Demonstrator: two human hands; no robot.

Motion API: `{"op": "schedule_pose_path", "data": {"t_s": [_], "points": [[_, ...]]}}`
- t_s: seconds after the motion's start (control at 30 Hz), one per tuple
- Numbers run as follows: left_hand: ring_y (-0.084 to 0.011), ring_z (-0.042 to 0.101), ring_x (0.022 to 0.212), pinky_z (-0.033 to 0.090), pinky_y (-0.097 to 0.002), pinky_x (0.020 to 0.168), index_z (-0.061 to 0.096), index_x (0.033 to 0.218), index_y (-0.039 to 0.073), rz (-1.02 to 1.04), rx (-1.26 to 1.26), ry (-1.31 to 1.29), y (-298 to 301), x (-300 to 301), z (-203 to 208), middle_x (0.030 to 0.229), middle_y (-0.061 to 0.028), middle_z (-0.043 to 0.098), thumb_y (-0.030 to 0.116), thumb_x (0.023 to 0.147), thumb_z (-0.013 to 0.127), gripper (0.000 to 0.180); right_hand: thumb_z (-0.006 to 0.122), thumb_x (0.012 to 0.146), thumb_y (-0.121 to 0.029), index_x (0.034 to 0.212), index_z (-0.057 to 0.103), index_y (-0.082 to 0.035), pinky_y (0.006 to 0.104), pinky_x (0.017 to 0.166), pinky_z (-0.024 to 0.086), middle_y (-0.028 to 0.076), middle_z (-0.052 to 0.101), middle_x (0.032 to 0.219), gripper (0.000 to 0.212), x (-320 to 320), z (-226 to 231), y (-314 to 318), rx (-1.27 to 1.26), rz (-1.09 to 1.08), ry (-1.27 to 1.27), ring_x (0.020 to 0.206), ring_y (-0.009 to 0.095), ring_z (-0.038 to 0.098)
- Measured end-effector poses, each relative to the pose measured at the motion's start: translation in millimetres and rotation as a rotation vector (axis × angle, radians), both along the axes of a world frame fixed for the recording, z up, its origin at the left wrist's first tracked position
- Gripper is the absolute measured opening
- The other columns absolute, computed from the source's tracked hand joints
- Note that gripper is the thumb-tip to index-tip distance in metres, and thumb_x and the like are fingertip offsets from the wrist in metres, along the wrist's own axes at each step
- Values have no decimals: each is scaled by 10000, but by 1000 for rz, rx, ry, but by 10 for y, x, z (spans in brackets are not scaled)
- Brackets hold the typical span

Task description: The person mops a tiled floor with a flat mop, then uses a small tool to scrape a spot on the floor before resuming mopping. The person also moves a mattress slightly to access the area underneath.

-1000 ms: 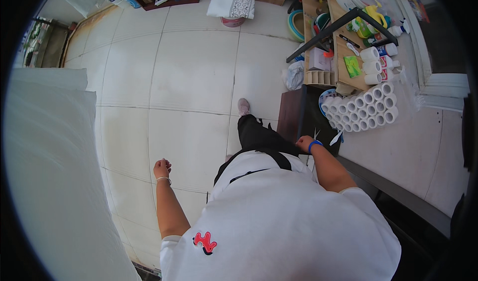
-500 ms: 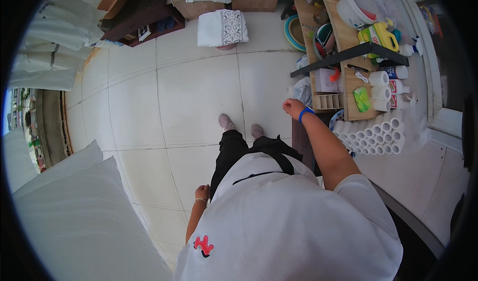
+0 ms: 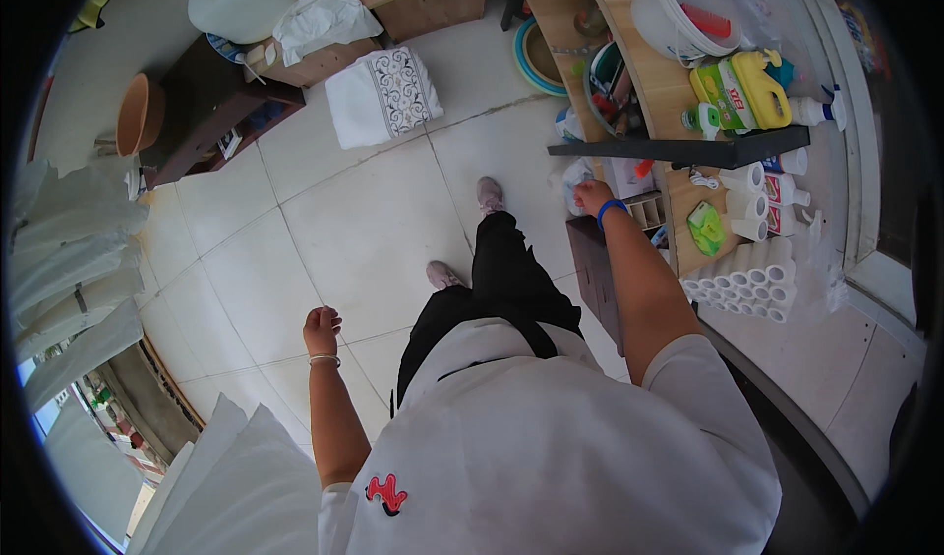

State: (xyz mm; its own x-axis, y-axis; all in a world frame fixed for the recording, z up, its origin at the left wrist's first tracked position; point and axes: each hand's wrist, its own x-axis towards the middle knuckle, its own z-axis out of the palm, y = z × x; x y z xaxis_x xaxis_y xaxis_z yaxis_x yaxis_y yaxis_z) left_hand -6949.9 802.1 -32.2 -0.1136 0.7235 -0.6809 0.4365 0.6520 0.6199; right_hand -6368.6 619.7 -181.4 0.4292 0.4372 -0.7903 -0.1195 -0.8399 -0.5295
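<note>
Bare and empty, my left hand [image 3: 322, 331] hangs out over the floor on my left, its fingers loosely bent and a little apart. A thin bracelet circles that wrist. My right hand [image 3: 592, 196] is curled closed beside the wooden shelf unit, with a blue wristband [image 3: 612, 207] behind it. Nothing shows in its fingers. Nearest to that hand are a pale plastic bag [image 3: 574, 183] and a small divided box [image 3: 646, 211]; I cannot tell whether it touches them.
White tiles [image 3: 364, 221] spread ahead. A stool under a patterned white cloth [image 3: 383, 98] stands in front. On the right, shelves hold a white bucket [image 3: 678, 19], a yellow jug [image 3: 752, 88] and stacked paper rolls [image 3: 747, 275]. A dark cabinet [image 3: 211, 103] and white curtains [image 3: 74, 250] are left.
My left hand has swung forward, away from my body. The right hand is slightly farther forward beside the shelves. My feet have traded places in a step, and the view has turned.
</note>
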Motion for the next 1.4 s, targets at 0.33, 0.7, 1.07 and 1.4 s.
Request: {"op": "schedule_pose_path", "data": {"t_s": [0.33,0.7,1.07,1.4], "points": [[-160,604,690,480,-270,628,586,868,5,-831,-374,145,-359,1533,-169,759,-67,626,170,857,513,181,481,839,-221,952,595,-33,413,834,436,207,588,1001,247,1318,-730,1478,-75,233,-956,961,351,552],[-119,594,658,460,-240,588,583,860,19,-403,-364,263,365,1744,-95,762,-51,617,197,866,508,193,468,804,-49,1168,498,-60,397,908,410,195,476,1223,365,2148,-1454,1826,-252,132,-782,1121,331,469],[-162,609,664,480,-272,631,596,881,11,-916,-356,144,545,1616,-329,726,-74,631,213,846,537,213,536,804,16,955,571,-46,277,669,499,91,592,874,167,1099,-39,1447,399,-355,-1140,800,197,617],[-167,615,620,475,-300,538,584,858,20,-1085,-376,282,1653,540,-913,737,-90,625,194,850,504,192,532,845,-22,1002,524,-32,247,678,535,82,596,882,158,-1341,1769,-264,1236,-1633,329,812,182,624]]}}
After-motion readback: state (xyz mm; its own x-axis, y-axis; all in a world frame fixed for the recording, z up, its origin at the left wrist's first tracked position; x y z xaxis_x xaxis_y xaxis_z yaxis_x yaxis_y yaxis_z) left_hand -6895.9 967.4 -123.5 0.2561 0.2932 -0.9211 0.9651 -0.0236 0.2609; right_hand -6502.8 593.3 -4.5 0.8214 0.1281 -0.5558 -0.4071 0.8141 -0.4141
